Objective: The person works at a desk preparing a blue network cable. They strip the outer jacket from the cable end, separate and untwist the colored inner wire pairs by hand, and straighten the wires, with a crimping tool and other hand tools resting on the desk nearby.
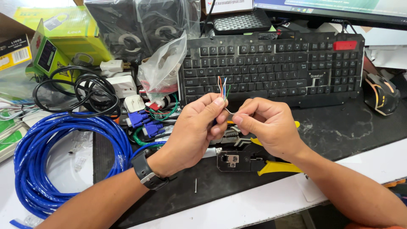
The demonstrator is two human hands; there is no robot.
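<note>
1. Head view, nearest first: my left hand (193,131) pinches the blue network cable (63,169) just below its stripped end, fingers pressed together around the jacket.
2. My right hand (267,127) pinches one thin wire, pulling it sideways.
3. Those fanned coloured wires (223,87) look light, springy and easily kinked; I judge the jacket the safest hold.
4. Under my hands a yellow-handled crimping tool (254,161) lies on the counter (339,127).
5. Beyond sits a black keyboard (275,63).

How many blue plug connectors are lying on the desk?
2. One blue connector lies just right of the coiled blue cable; the second sits below it, by the left hand. Others may hide under the clutter.
</note>
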